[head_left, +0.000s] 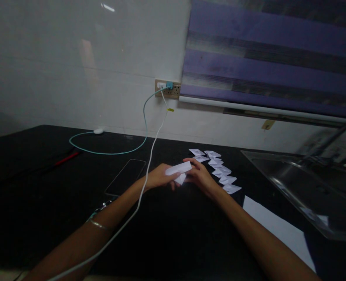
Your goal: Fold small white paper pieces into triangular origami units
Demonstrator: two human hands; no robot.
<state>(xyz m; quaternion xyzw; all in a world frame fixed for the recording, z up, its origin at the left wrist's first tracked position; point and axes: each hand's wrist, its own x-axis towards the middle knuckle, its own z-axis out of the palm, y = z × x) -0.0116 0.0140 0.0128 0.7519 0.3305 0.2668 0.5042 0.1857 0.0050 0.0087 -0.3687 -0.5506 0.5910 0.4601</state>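
Both of my hands meet over the black counter (44, 187) and pinch one folded piece of white paper (179, 169). My left hand (159, 176) grips its left end, fingers curled. My right hand (199, 175) holds the right end, fingers closed on the fold. Just beyond my right hand lies a row of several small folded white paper pieces (220, 169) on the counter.
A dark phone (126, 176) lies left of my hands, with a white cable (149, 156) running up to a wall socket (167, 89). A teal cable (108, 152) loops behind. A white sheet (278, 228) lies at right, beside a steel sink (307, 187).
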